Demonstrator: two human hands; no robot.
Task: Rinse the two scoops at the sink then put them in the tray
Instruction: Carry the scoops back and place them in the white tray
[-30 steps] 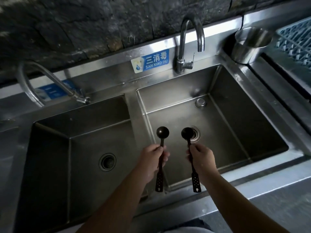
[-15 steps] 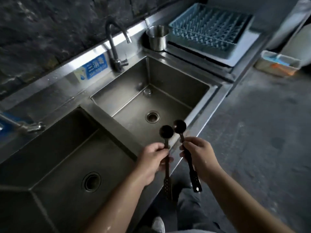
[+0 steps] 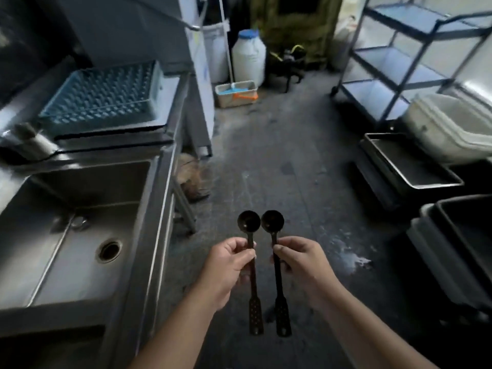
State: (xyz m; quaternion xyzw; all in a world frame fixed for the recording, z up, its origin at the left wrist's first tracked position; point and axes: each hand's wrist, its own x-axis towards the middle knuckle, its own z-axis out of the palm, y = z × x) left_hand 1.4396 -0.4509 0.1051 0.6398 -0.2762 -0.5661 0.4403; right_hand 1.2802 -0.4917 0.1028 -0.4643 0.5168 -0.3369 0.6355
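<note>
Two black long-handled scoops are held upright side by side over the floor, bowls up and almost touching. My left hand grips the handle of the left scoop. My right hand grips the handle of the right scoop. The steel sink lies to the left, its basin holding only a drain. A shallow metal tray sits at the right, apart from both hands. A blue grid rack rests on the counter behind the sink.
A wheeled shelf cart stands at the back right above a white tub. Dark bins sit at the right edge. A white jug, a mop and a mop bucket stand at the back. Wet grey floor lies ahead.
The view has swung right, away from the sink and toward the floor and the tray. Both hands carried the scoops off the basin and brought them closer together.
</note>
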